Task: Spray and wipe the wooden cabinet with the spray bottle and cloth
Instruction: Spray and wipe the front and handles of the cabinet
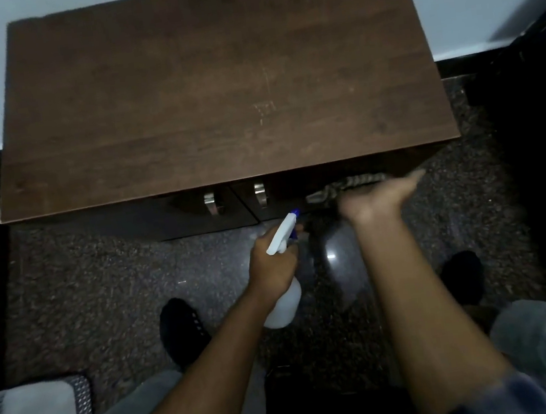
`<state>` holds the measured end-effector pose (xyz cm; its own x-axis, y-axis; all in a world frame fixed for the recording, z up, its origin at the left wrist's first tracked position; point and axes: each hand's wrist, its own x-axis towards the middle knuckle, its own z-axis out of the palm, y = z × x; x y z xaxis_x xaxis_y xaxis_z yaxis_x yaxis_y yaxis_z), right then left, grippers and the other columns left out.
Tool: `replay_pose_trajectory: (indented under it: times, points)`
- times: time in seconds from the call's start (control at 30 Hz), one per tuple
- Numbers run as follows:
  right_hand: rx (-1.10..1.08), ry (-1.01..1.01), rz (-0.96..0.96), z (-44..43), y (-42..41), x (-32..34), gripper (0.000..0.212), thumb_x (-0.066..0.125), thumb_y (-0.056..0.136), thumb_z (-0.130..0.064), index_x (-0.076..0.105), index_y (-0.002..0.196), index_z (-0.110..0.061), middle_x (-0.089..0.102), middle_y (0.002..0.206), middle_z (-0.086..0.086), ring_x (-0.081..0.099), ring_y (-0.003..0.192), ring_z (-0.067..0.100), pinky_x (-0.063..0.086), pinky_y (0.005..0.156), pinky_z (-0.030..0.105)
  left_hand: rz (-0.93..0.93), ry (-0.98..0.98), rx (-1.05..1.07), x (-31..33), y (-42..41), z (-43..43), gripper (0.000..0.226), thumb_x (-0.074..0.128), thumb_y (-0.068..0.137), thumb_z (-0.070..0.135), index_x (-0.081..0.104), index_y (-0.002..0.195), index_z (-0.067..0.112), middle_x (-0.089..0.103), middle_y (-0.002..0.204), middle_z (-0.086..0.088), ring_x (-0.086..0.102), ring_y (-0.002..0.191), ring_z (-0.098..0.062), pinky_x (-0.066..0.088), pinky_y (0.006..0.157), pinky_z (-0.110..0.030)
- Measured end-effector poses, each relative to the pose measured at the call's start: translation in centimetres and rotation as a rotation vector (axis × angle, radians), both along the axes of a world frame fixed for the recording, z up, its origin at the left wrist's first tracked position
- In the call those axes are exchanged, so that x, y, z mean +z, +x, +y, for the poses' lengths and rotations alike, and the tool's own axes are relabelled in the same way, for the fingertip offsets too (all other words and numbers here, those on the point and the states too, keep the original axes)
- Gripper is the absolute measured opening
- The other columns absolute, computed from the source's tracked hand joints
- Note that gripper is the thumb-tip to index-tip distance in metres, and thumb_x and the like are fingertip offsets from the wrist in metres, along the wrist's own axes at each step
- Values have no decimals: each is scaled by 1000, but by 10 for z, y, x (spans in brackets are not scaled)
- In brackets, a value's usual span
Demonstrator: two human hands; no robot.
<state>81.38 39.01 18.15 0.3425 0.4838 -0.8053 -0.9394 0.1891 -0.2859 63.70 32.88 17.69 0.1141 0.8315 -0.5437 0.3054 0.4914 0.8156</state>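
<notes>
Both forearms reach forward, left grip (273, 265) curled round the spray bottle (285, 305), right grip (379, 199) flat, blurred.

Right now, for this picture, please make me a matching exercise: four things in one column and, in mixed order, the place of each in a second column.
Things:
1. spray bottle
2. cloth
3. metal handles
4. dark shoe

Places:
A. on the floor
B. on the front of the cabinet
C. gripped by the left hand
D. under the right hand, against the same front

Pairs: 1-C, 2-D, 3-B, 4-A
</notes>
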Motion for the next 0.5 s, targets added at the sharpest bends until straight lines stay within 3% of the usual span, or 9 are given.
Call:
replay_pose_trajectory:
  times: [0.03, 0.07, 0.1, 0.13, 0.23, 0.3, 0.37, 0.4, 0.5]
  points:
    - [-50, -48, -31, 5, 6, 3, 87, 24, 91, -81, 16, 162, -32, 14, 168, 7, 16, 153, 39, 6, 122, 60, -1, -5, -1, -1, 0, 0, 52, 55, 92, -10, 65, 96, 41, 66, 85, -20, 54, 70, -27, 42, 67, -37]
    - [-70, -130, -59, 6, 8, 3, 80, 24, 97, -73, 14, 162, -29, 12, 169, 7, 17, 152, 37, 8, 124, 47, -1, -10, -2, -2, 0, -1, 51, 56, 92, -9, 65, 97, 41, 65, 85, -18, 55, 70, -27, 43, 67, -38]
    - [-36, -205, -100, 5, 2, 4, 70, 25, 104, -61, 11, 163, -25, 10, 169, 9, 17, 152, 35, 10, 123, 32, -5, -12, 5, -2, 1, -2, 51, 56, 92, -9, 65, 98, 40, 65, 88, -16, 56, 72, -27, 44, 69, -38]
    - [53, -252, -143, 4, -10, 3, 63, 25, 108, -51, 13, 163, -22, 13, 168, 11, 20, 152, 34, 14, 119, 25, -12, -11, 19, -1, 1, -3, 50, 56, 92, -9, 66, 100, 40, 66, 90, -14, 57, 75, -26, 45, 71, -37]
    - [147, -76, 23, -5, -38, -1, 62, 23, 105, -53, 43, 153, -20, 46, 152, 15, 43, 139, 35, 24, 121, 48, -19, -17, 15, -5, 4, -5, 52, 56, 92, -9, 67, 102, 41, 68, 88, -2, 61, 76, -15, 49, 73, -32]
    - [118, -46, -38, -6, -26, -6, 59, 23, 104, -51, 53, 144, -20, 60, 135, 15, 57, 123, 33, 37, 113, 50, -25, -34, 6, -10, 5, -8, 43, 57, 91, -9, 73, 108, 27, 67, 75, -1, 58, 67, -15, 45, 66, -31]
    - [63, -73, -86, -1, -7, -16, 65, 22, 101, -57, 54, 145, -21, 59, 139, 14, 56, 124, 34, 38, 111, 52, -12, -52, -10, -14, 5, -9, 29, 57, 91, -8, 74, 108, 8, 68, 74, -18, 58, 69, -21, 44, 68, -34]
    - [57, -101, -86, 1, 0, -20, 69, 20, 100, -61, 52, 147, -21, 56, 144, 13, 53, 129, 36, 34, 113, 55, -12, -64, -23, -16, 6, -9, 27, 58, 91, -8, 73, 109, 3, 68, 84, -31, 58, 72, -26, 44, 70, -36]
    - [82, -143, -24, 5, 4, -37, 72, 16, 102, -57, 48, 150, -15, 46, 153, 16, 41, 140, 41, 25, 118, 56, -26, -89, -15, -23, 12, -6, 26, 59, 91, -6, 74, 109, 7, 68, 107, -37, 60, 79, -29, 46, 73, -39]
